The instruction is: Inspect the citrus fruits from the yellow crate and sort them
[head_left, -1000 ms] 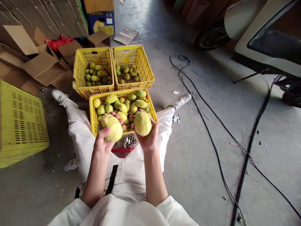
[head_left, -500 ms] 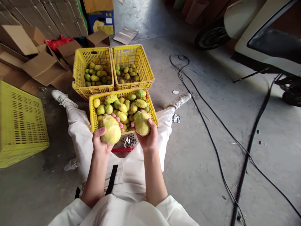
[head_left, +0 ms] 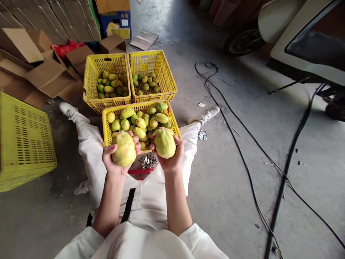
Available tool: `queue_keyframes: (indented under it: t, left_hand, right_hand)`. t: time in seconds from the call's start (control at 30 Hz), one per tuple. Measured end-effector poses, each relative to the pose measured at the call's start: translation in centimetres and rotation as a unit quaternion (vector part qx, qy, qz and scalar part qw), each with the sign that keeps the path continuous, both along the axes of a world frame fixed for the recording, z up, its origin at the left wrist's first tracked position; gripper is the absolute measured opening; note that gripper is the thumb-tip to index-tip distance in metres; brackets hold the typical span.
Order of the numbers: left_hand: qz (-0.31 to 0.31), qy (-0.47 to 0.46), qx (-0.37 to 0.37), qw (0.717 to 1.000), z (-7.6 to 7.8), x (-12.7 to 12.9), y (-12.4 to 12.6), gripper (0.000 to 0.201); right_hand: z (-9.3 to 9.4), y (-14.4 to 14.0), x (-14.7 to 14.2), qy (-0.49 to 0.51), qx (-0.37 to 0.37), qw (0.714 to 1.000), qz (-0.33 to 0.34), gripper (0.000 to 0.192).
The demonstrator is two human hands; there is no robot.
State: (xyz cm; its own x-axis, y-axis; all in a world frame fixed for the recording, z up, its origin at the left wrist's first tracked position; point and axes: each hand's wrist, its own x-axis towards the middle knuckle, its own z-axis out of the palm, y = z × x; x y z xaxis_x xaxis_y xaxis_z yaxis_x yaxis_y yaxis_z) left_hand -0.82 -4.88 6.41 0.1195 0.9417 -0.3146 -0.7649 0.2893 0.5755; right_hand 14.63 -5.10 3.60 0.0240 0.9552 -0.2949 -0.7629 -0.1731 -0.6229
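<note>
I sit on the floor with my legs spread around a yellow crate [head_left: 106, 131] full of yellow-green fruits. My left hand [head_left: 113, 163] grips a large yellow-green fruit [head_left: 124, 149] over the crate's near edge. My right hand [head_left: 172, 158] holds a second, slightly smaller fruit [head_left: 164, 143] beside it. Both fruits are lifted above the crate, close together but apart. Beyond it stand two more yellow crates: the left one [head_left: 90, 84] about half full of fruit, the right one [head_left: 167, 77] with fewer fruits.
An overturned yellow crate [head_left: 24, 140] stands at the left. Cardboard boxes [head_left: 40, 68] pile up at the back left. Black cables [head_left: 242, 151] run across the concrete floor on the right, near a white vehicle [head_left: 296, 39]. A red-and-grey object [head_left: 140, 169] lies between my legs.
Both hands have turned the fruits slightly and raised them a little. The left fruit has shifted a bit upward and left; the crates have not moved.
</note>
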Motion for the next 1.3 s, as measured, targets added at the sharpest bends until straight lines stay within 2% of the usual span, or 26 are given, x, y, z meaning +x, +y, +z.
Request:
queue_keyframes:
  t: [0.27, 0.47, 0.6, 0.77, 0.9, 1.0, 1.2, 1.3]
  left_hand:
    - [0.002, -0.012, -0.010, 1.000, -0.3, 0.0, 0.1, 0.049]
    - [0.020, -0.040, -0.024, 0.999, 0.0, 0.5, 0.3, 0.047]
    - [0.021, -0.071, -0.034, 0.997, -0.5, 0.6, 0.4, 0.052]
    - [0.060, -0.062, -0.069, 0.994, -0.9, 0.4, 0.5, 0.039]
    - [0.022, -0.058, -0.083, 0.995, -1.0, 0.3, 0.5, 0.053]
    - [0.013, -0.064, -0.090, 0.994, -1.1, 0.4, 0.4, 0.059]
    - [0.037, -0.081, -0.069, 0.994, -1.1, 0.9, 0.3, 0.048]
    - [0.046, -0.092, -0.089, 0.991, -1.0, 1.0, 0.5, 0.046]
  right_hand:
    - [-1.0, -0.2, -0.3, -0.032, -0.015, 0.999, -0.019, 0.047]
    - [-1.0, 0.2, -0.6, -0.053, -0.017, 0.998, -0.024, 0.038]
    - [-0.6, 0.4, -0.7, -0.030, -0.032, 0.998, -0.033, 0.035]
    - [-0.8, 0.5, -0.5, -0.010, -0.040, 0.997, -0.059, 0.040]
    - [-1.2, 0.3, -0.3, -0.019, -0.039, 0.997, -0.061, 0.046]
    - [-1.4, 0.1, -0.3, -0.007, -0.041, 0.997, -0.065, 0.041]
    - [-1.3, -0.1, -0.2, 0.011, -0.035, 0.997, -0.063, 0.040]
    - [-1.1, 0.0, -0.2, -0.011, -0.044, 0.997, -0.062, 0.033]
